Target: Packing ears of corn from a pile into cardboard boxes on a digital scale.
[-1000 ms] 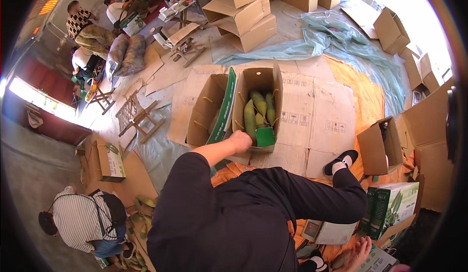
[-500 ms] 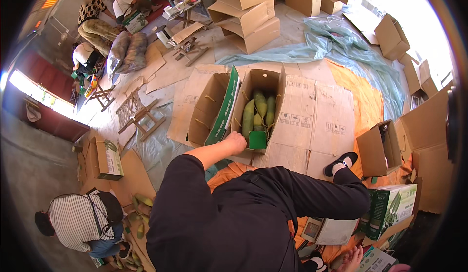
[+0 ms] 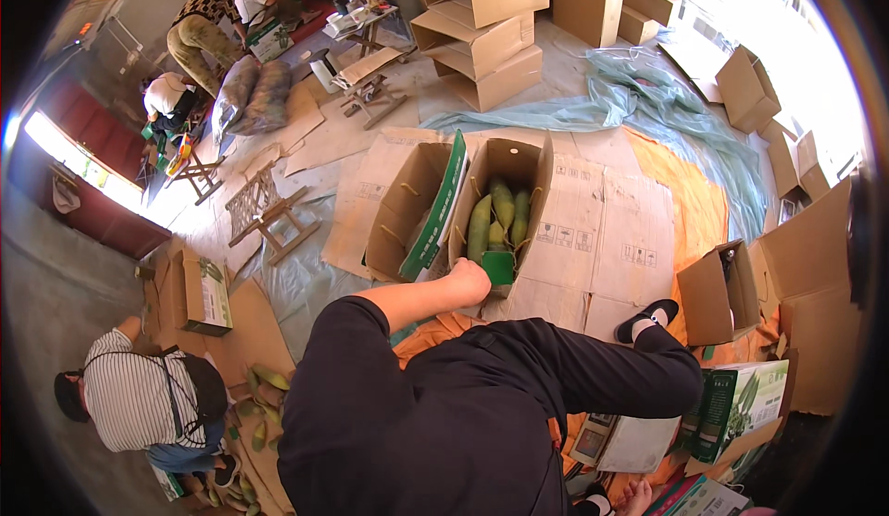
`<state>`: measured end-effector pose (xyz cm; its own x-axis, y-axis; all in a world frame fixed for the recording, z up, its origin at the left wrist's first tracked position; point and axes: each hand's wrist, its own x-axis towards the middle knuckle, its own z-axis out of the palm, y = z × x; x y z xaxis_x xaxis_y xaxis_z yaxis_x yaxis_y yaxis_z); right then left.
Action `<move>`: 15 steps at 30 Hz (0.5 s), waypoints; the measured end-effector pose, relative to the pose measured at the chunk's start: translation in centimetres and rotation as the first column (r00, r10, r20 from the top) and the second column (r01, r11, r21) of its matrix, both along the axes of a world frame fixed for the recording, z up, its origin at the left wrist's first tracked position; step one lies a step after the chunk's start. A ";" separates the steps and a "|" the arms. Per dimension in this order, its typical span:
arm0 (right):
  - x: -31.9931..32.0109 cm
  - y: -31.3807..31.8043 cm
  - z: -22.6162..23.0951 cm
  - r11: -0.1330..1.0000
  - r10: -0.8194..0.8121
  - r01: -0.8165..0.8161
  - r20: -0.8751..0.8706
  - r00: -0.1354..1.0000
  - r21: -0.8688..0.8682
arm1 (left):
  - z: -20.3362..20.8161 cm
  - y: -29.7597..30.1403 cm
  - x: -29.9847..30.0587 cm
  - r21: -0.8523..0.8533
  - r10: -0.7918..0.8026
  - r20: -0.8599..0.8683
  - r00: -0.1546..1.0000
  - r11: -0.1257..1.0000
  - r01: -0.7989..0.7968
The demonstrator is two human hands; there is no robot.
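Open brown carton [image 3: 505,192] centre, holding long green produce, green insert at its near end; second open carton [image 3: 407,206] touching its left side with a green-white divider [image 3: 437,211]. Stacked brown cartons [image 3: 477,30] up top. Open carton [image 3: 718,289] right. Green-white printed boxes [image 3: 732,410] bottom right; another [image 3: 206,289] left.

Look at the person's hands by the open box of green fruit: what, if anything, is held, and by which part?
One hand rests at the near edge of the box, beside a green packet. Whether it grips anything cannot be told. The other hand is out of view.
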<state>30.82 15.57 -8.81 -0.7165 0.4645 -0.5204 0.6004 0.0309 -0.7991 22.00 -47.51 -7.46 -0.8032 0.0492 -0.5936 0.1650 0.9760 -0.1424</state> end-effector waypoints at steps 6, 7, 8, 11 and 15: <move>0.7 0.3 -1.6 1.000 0.006 -0.007 0.046 0.999 0.008 | 0.9 0.7 1.1 -0.039 -0.068 -0.087 0.994 0.997 0.065; 0.8 0.4 -1.8 1.000 0.006 -0.007 0.056 0.998 0.010 | 0.9 0.7 1.2 -0.029 -0.072 -0.084 0.994 0.997 0.070; 1.0 0.5 -2.0 1.000 0.005 -0.006 0.066 0.998 0.011 | 0.8 0.8 1.3 -0.029 -0.073 -0.084 0.994 0.997 0.071; 1.8 1.0 -2.9 1.000 -0.006 0.005 0.095 0.995 0.015 | 0.8 1.1 1.2 -0.052 -0.050 -0.128 0.991 0.998 0.044; 3.3 2.1 -4.4 0.999 -0.038 0.036 0.132 0.990 0.019 | 3.0 3.0 0.1 0.203 -0.004 0.126 0.992 0.979 -0.022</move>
